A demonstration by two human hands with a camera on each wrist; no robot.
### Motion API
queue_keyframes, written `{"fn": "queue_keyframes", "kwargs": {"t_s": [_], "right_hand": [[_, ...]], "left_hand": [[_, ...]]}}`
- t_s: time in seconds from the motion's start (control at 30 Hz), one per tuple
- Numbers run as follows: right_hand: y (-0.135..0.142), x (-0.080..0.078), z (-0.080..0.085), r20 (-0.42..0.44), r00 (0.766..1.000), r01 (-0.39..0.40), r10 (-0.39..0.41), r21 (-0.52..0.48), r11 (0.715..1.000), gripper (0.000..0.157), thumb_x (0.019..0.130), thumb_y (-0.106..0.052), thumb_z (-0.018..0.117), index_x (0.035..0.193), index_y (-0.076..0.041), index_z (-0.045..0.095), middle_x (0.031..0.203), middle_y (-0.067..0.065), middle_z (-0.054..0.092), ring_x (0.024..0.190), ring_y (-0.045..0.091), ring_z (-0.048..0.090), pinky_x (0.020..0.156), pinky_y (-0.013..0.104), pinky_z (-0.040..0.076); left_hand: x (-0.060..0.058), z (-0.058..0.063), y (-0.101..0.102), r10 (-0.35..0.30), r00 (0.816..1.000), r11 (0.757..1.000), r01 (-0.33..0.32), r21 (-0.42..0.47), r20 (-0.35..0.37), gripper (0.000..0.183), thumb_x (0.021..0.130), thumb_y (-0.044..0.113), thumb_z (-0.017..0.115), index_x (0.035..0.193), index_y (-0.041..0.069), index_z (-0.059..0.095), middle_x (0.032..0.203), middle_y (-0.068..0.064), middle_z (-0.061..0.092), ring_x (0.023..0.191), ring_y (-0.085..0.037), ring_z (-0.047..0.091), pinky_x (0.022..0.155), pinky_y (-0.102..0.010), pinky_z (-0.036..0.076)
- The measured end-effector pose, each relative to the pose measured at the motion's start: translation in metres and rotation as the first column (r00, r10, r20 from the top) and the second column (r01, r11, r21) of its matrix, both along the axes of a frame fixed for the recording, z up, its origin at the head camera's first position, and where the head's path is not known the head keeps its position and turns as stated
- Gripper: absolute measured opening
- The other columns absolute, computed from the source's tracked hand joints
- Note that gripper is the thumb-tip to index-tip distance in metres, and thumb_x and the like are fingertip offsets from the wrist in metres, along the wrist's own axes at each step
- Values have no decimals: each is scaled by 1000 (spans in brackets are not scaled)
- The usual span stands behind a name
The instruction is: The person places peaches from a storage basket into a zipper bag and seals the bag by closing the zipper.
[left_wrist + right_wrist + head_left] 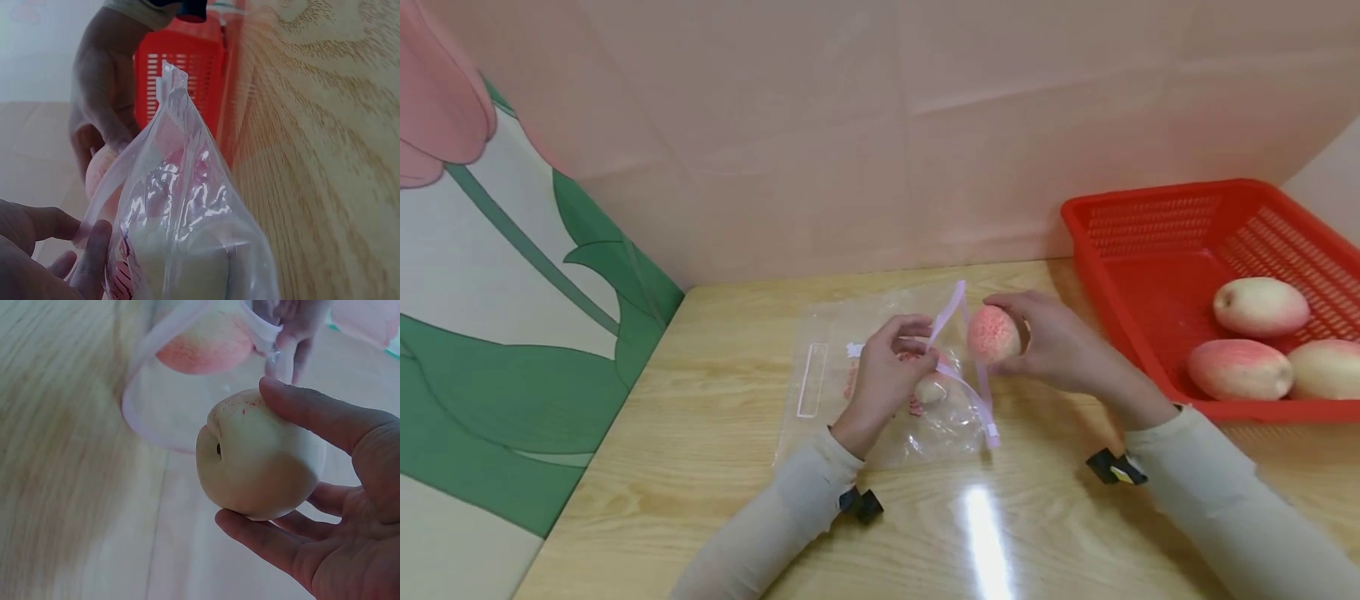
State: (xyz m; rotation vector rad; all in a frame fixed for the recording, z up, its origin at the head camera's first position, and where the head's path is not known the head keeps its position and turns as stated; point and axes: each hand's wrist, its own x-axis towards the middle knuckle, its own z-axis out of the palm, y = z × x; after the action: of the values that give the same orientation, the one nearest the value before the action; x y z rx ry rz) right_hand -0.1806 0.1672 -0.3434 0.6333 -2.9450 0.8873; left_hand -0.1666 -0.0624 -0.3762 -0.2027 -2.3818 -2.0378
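Observation:
My left hand (891,367) pinches the pink zip edge of a clear plastic zip bag (827,312) and spreads its mouth toward the right. Inside the bag lies a peach (206,347), cream with a pink blush, partly covered by my left hand in the head view. My right hand (1056,342) grips a second peach (994,335) between thumb and fingers, right at the bag's mouth. From the right wrist camera, this peach (262,462) shows its stem hollow turned toward the opening.
To the right stands a red plastic basket (1112,308) with three pink-and-cream fruits (1240,369) in it. A pale pink wall covering (850,167) rises behind the wooden table (700,400). On the left is a panel with a painted flower (512,250).

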Motion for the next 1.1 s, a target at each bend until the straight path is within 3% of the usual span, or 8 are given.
{"fn": "queue_keyframes", "kwargs": {"t_s": [0.33, 0.6, 0.77, 1.1], "right_hand": [[-9, 1, -9, 21, 999, -28, 28, 16, 999, 83, 67, -23, 91, 140, -9, 53, 137, 23, 55, 123, 42, 53, 99, 65, 46], [-16, 3, -23, 55, 997, -43, 44, -23, 999, 80, 68, -19, 90, 137, -6, 52, 131, 21, 56, 114, 36, 57, 93, 57, 53], [-18, 3, -28, 26, 996, -82, 83, -50, 995, 76, 68, -17, 89, 132, -4, 52, 128, 20, 58, 115, 35, 56, 94, 56, 52], [-18, 1, -32, 6, 997, -76, 76, -46, 996, 74, 66, -21, 90, 129, -4, 54, 122, 15, 64, 109, 31, 61, 91, 53, 54]], "left_hand": [[2, 0, -2, 7, 1000, 1000, -7, 16, -2, 36, 83, -5, 72, 116, 8, 67, 117, -18, 69, 95, -18, 68, 73, -26, 61], [3, -2, -2, 16, 1000, 1000, -16, -8, -13, 35, 83, -5, 73, 114, 7, 66, 114, -13, 70, 96, -19, 68, 73, -26, 61], [4, -1, -2, 9, 1000, 1000, -9, -2, -11, 35, 83, -5, 73, 115, 7, 66, 114, -13, 69, 95, -19, 68, 73, -27, 61], [3, 0, 1, 10, 1000, 1000, -10, -3, -22, 36, 82, -6, 74, 115, 5, 65, 113, -15, 70, 95, -21, 69, 75, -27, 61]]}}
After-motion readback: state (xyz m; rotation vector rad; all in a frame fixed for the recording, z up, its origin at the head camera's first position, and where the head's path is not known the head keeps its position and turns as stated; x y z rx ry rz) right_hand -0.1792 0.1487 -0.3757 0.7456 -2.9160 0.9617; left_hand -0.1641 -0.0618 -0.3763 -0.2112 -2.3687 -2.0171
